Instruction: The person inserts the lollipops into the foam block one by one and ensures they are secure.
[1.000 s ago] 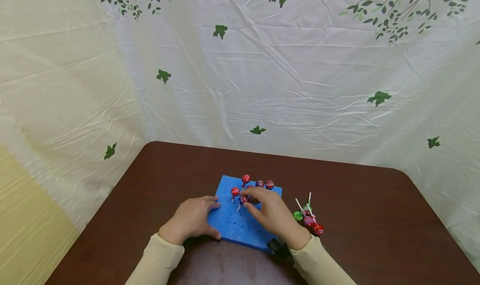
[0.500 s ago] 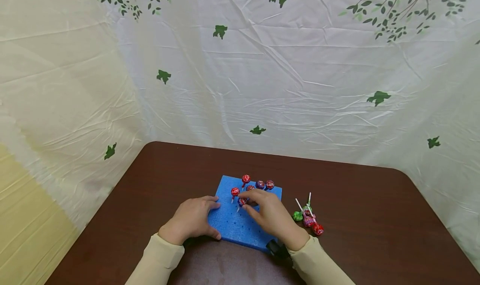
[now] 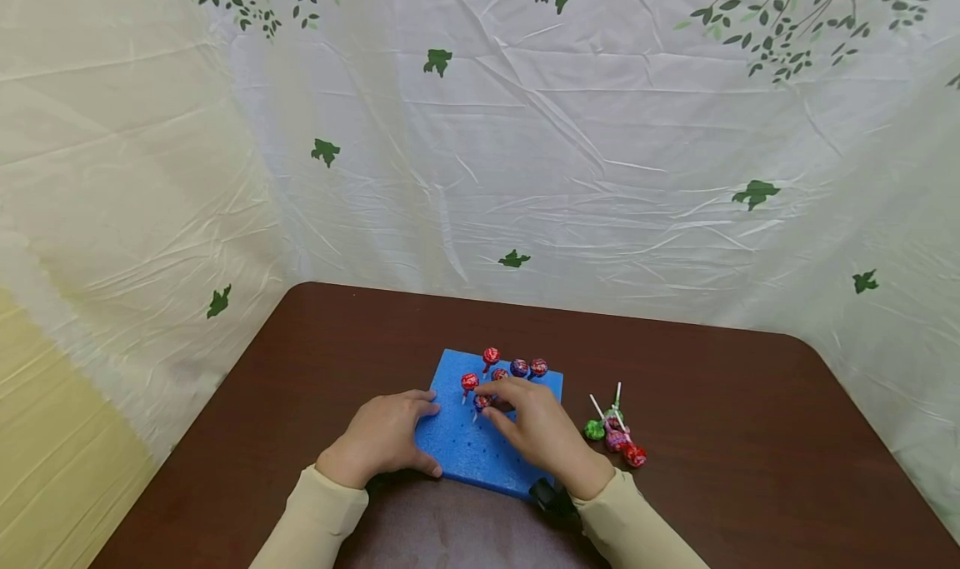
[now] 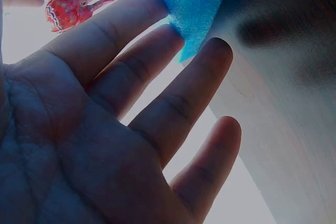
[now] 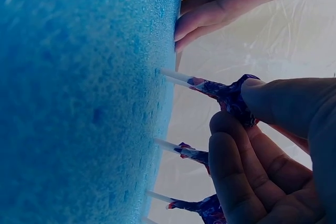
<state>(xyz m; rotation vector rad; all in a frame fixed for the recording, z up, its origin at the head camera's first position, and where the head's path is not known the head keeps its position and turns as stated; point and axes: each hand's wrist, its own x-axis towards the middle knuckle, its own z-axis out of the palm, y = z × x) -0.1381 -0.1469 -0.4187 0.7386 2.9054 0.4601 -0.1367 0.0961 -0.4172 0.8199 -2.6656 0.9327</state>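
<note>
pile of loose lollipops (image 3: 617, 442) on brown table (image 3: 750, 436), right of blue foam board (image 3: 487, 465). leaf-print curtain (image 3: 600, 152) behind. standing lollipops (image 3: 520, 368) stuck in board's far part, right hand (image 3: 543, 427) blocking some. black wrist gadget (image 3: 550, 494) over near right corner. left hand (image 3: 386, 436) spread, touching board's left side. right hand pinches purple lollipop (image 3: 482, 402) by its head, stick in foam, slightly tilted.

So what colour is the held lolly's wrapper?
The wrapper is dark blue with red, clearest in the right wrist view.
</note>
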